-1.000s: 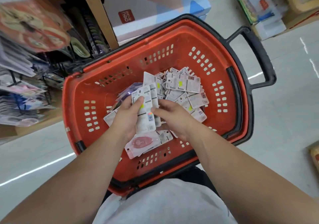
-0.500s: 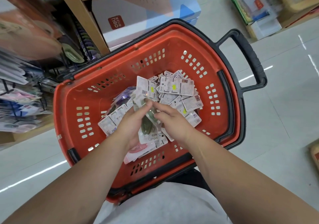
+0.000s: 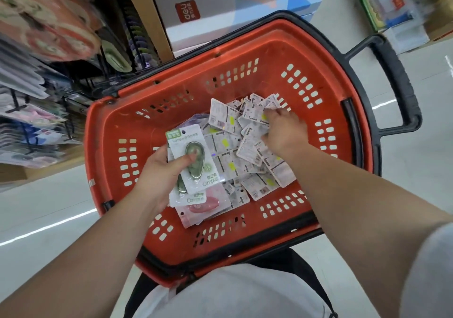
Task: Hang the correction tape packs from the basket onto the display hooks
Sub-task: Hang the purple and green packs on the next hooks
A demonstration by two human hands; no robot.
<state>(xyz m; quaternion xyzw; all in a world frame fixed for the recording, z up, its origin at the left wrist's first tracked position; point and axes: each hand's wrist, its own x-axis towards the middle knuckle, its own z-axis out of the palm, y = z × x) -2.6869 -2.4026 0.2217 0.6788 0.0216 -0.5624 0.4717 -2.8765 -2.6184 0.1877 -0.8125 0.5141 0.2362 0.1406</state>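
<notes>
1. packs [image 3: 245, 170] lie loose in the red basket [image 3: 98, 146], mostly backs up, well apart from the blurred rack [image 3: 29, 126] at left.
2. left hand [image 3: 159, 173] grips a green pack [image 3: 193, 161] face up, thumb on its blister, likely gathering a matching set.
3. right hand [image 3: 282, 134] curls its fingers round a face-down pack [image 3: 255, 115] at the heap's far side.
4. print reads "campus" on the green pack and on the pink pack [image 3: 203, 206]; the box [image 3: 220, 6] behind says "deli".

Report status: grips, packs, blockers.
Left grip holds green Campus correction tape packs above red basket. Right grip in loose pack pile, hold unclear. Nothing seen blocking.
</notes>
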